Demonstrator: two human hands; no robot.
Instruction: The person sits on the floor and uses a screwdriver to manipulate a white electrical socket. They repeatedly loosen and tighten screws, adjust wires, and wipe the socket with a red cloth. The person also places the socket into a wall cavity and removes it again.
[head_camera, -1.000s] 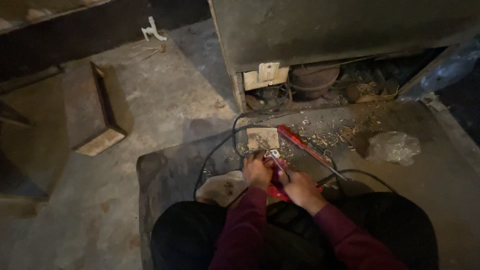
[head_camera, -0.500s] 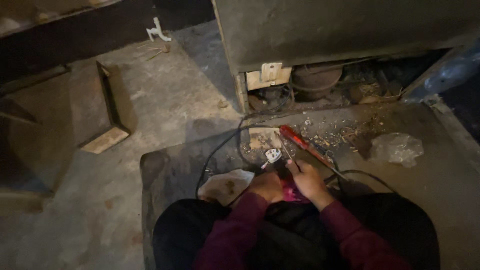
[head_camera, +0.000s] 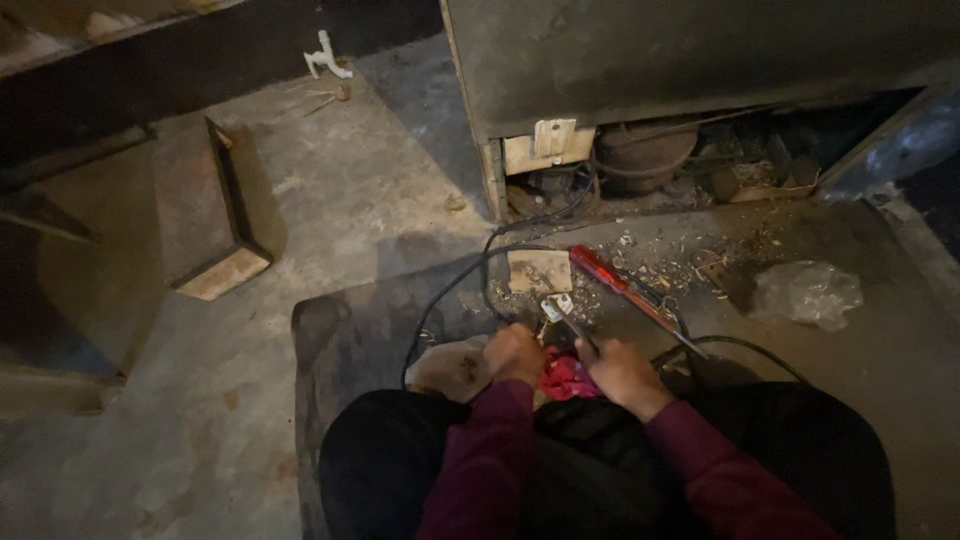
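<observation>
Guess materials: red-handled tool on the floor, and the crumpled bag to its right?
Red-handled tool: handle looks like glossy plastic, going by its even red sheen; dark end seems metal, too dim to confirm. Crumpled bag: thin clear plastic film, translucent with shiny creases.

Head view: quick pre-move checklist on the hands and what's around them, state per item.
1. Left hand closed on its work: ok, fist shut, but what it holds is hidden.
2. Right hand gripping the metal tool: ok, tool tip points away from the body.
3. Pink cloth kept away from the tool tip: ok, bunched between the hands.
4. Black cable kept off the hands: not ok, it loops in right beside the left hand.
5. Red-handled tool within reach: ok, lying on the floor ahead.
6. Floor debris cleared: not ok, chips scattered.
</observation>
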